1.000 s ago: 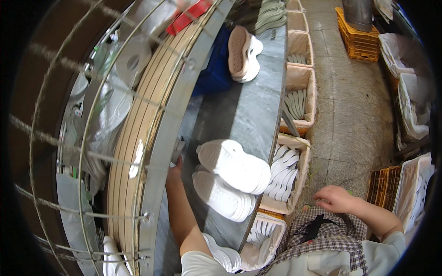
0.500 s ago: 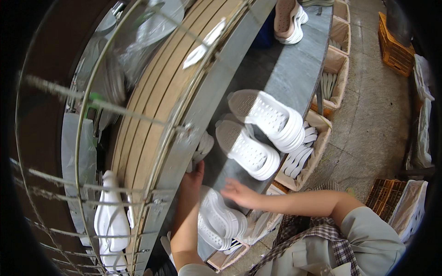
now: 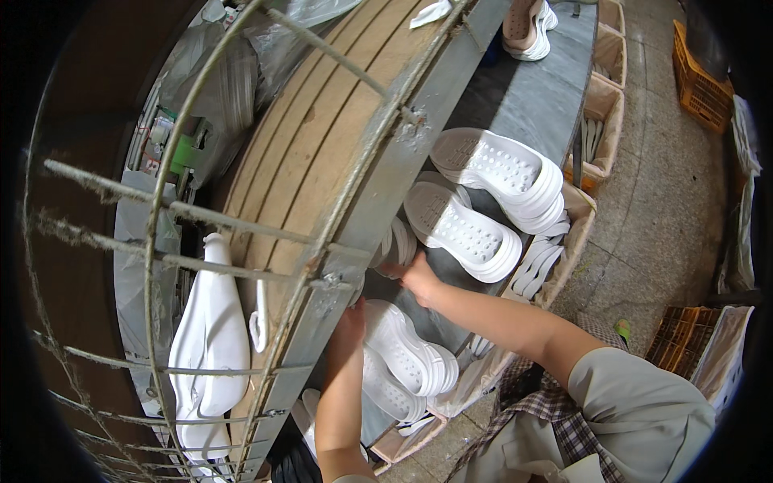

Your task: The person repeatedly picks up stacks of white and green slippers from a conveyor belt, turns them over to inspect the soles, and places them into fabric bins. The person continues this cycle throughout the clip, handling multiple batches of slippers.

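At center, the right hand (image 3: 415, 278) grips soles (image 3: 395, 243); the left hand (image 3: 349, 324) has its grip hidden. Center right, a basket (image 3: 581, 228) holds white strips (image 3: 538, 269).

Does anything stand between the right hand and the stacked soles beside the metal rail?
Nothing visible: the right hand appears to touch the stacked soles. The metal rail hides part of them from view.
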Tool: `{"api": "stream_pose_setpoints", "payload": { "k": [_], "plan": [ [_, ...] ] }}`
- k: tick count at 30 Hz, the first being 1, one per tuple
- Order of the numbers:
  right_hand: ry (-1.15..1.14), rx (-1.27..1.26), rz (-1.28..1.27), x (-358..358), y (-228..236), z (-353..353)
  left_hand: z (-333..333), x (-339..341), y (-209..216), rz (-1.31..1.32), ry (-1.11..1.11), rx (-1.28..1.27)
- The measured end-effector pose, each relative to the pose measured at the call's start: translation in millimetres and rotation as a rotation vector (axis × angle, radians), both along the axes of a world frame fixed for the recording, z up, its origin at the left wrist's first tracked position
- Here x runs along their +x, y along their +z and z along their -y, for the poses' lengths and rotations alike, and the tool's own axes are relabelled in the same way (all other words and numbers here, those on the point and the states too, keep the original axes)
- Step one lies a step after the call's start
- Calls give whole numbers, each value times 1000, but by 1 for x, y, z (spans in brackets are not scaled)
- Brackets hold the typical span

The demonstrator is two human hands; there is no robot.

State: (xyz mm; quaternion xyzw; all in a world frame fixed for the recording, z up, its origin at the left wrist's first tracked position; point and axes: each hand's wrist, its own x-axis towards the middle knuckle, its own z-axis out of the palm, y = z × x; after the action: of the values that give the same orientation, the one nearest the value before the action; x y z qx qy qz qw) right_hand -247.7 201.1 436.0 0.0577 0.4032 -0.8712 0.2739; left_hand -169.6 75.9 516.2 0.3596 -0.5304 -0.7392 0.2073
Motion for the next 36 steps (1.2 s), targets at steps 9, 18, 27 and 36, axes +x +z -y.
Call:
{"api": "stream_pose_setpoints", "payload": {
  "k": [9, 18, 27, 36],
  "plan": [
    [77, -163, 34, 15, 5, -21, -7, -53, -8, -150, -142, -263],
    [114, -236, -220, 65, 30, -128, -61, 1, 44, -207, -376, -154],
    [264, 27, -488, 102, 51, -273, -177, 66, 26, -194, -103, -67],
    [384, 86, -871, 128, 29, -418, -319, 93, -14, -442, -367, 214]
  ]
}}
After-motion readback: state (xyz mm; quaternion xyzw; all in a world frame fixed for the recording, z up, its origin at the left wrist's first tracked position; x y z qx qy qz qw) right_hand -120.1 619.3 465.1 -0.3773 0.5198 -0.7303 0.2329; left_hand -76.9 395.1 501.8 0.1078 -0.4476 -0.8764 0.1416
